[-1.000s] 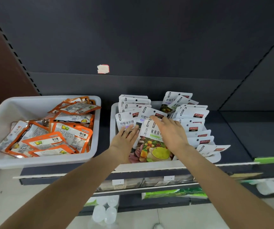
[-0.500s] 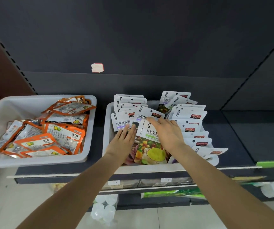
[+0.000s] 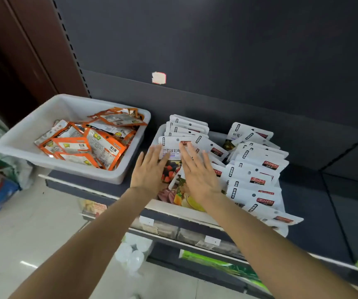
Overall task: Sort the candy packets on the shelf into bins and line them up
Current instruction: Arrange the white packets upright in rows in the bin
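Both hands lie flat with fingers straight over the front row of white candy packets (image 3: 251,169) in the right-hand bin (image 3: 195,212). The left hand (image 3: 150,171) covers a berry-printed packet (image 3: 170,152); its fingertips reach the packet's white header. The right hand (image 3: 197,171) appears to press the neighbouring packets, contact partly hidden. Orange packets (image 3: 91,145) lie jumbled in the left bin (image 3: 33,130).

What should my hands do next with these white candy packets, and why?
Probably press the left hand and right hand together to square up the front white packets; both lie flat on them, and that row leans unevenly in the right bin.
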